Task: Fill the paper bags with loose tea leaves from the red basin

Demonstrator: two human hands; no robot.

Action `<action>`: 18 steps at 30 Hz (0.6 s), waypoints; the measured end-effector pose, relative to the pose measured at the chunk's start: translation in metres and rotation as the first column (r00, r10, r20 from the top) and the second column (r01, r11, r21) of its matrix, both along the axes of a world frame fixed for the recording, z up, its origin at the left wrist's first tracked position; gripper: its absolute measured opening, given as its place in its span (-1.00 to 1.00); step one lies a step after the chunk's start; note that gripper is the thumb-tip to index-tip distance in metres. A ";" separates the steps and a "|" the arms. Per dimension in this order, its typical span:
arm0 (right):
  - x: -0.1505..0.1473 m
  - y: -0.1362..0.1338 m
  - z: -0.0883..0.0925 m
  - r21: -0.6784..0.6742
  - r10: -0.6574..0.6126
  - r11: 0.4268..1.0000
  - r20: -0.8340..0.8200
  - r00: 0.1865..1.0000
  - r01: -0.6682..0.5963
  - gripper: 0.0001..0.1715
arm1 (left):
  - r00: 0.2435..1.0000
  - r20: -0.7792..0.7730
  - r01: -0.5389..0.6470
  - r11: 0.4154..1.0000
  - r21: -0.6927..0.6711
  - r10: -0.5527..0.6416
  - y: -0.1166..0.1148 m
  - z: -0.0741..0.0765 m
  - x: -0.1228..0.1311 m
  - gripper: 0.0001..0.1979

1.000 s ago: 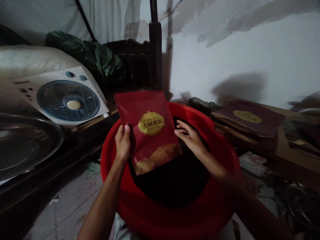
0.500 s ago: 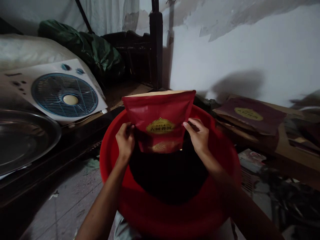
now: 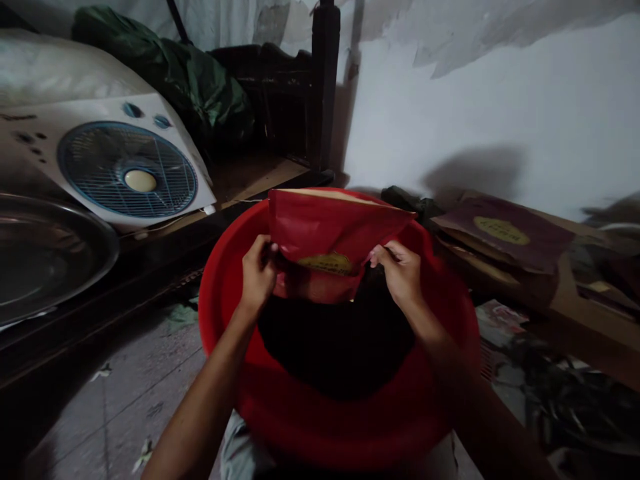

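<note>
Both my hands grip a red packaging pouch (image 3: 325, 230) with a gold label by its side edges. My left hand (image 3: 258, 273) pinches the left edge, and my right hand (image 3: 399, 270) pinches the right one. The pouch is tilted and creased across its label, with its pale inner lining showing along the top. It is held over a large red plastic tub (image 3: 350, 433). A heap of very dark loose material (image 3: 335, 350) lies in the tub, too dim to name.
At left a white box fan (image 3: 135, 170) stands beside a shiny metal basin (image 3: 60, 257). To the right lie flat stacked pouches (image 3: 505, 230) with a gold label, on a cardboard box (image 3: 585, 320). A dark wooden post (image 3: 325, 87) rises behind the tub.
The pouch has tipped and bent across its label, its top moving down and to the right. Both hands still hold its sides. The camera view has shifted slightly.
</note>
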State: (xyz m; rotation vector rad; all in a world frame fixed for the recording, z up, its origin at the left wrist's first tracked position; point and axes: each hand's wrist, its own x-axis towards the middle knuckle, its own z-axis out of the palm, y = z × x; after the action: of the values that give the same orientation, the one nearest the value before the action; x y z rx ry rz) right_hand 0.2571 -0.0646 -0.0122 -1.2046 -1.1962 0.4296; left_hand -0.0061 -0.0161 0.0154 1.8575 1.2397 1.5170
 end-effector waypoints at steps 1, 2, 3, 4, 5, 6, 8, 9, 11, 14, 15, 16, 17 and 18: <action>-0.001 -0.001 0.001 -0.001 0.004 1.000 0.015 1.000 -0.004 -0.67 | 1.000 -0.021 0.009 1.000 0.000 -0.009 -0.002 0.000 0.001 -0.90; -0.003 -0.003 0.003 -0.005 0.010 1.000 0.033 0.999 -0.010 -0.68 | 0.999 -0.046 0.020 1.000 -0.006 -0.021 -0.003 -0.001 0.002 -0.90; -0.004 -0.004 0.004 -0.008 0.015 1.000 0.050 0.999 -0.014 -0.70 | 0.997 -0.071 0.030 0.999 -0.014 -0.031 -0.004 -0.001 0.002 -0.89; -0.005 -0.005 0.004 -0.010 0.020 1.000 0.062 0.998 -0.019 -0.72 | 0.995 -0.091 0.040 0.999 -0.018 -0.041 -0.005 -0.001 0.002 -0.88; -0.006 -0.006 0.004 -0.007 0.021 1.000 0.067 0.998 -0.021 -0.74 | 0.993 -0.108 0.052 0.999 -0.016 -0.053 -0.005 -0.002 0.002 -0.87; -0.006 -0.007 0.004 0.001 0.016 1.000 0.068 0.998 -0.016 -0.75 | 0.990 -0.123 0.063 0.998 -0.010 -0.064 -0.005 -0.002 0.001 -0.87; -0.005 -0.009 0.004 0.028 -0.014 1.000 0.068 0.998 0.012 -0.78 | 0.985 -0.152 0.083 0.997 0.001 -0.081 -0.003 -0.002 -0.002 -0.87; -0.004 -0.009 0.003 0.043 -0.034 0.999 0.074 0.997 0.031 -0.78 | 0.982 -0.164 0.095 0.995 0.002 -0.094 -0.002 -0.002 -0.003 -0.88; -0.002 -0.009 0.002 0.074 -0.067 0.995 0.098 0.993 0.060 -0.79 | 0.975 -0.176 0.135 0.991 -0.009 -0.134 -0.001 -0.004 -0.002 -0.89; 0.000 -0.007 0.000 0.078 -0.036 0.997 0.163 0.986 0.024 -0.86 | 0.931 -0.237 0.267 0.960 -0.081 -0.279 -0.002 -0.011 0.004 -0.80; 0.000 -0.006 -0.001 0.074 -0.013 0.997 0.180 0.984 0.000 -0.88 | 0.899 -0.277 0.317 0.940 -0.123 -0.339 -0.002 -0.013 0.006 -0.74; -0.001 -0.006 -0.001 0.068 0.006 0.997 0.189 0.982 -0.019 -0.89 | 0.865 -0.322 0.350 0.923 -0.162 -0.385 -0.003 -0.015 0.009 -0.68; -0.002 -0.006 -0.001 0.064 0.014 0.998 0.190 0.982 -0.027 -0.88 | 0.838 -0.367 0.359 0.915 -0.186 -0.403 -0.004 -0.017 0.010 -0.61; -0.003 -0.007 -0.002 0.054 0.019 0.998 0.184 0.983 -0.029 -0.87 | 0.820 -0.412 0.349 0.918 -0.189 -0.397 -0.005 -0.018 0.011 -0.53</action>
State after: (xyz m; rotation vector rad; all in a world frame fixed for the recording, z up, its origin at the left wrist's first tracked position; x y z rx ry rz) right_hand 0.2539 -0.0717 -0.0138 -1.2015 -1.3728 0.3051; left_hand 0.0051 -0.0210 -0.0028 2.2875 1.0190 0.8259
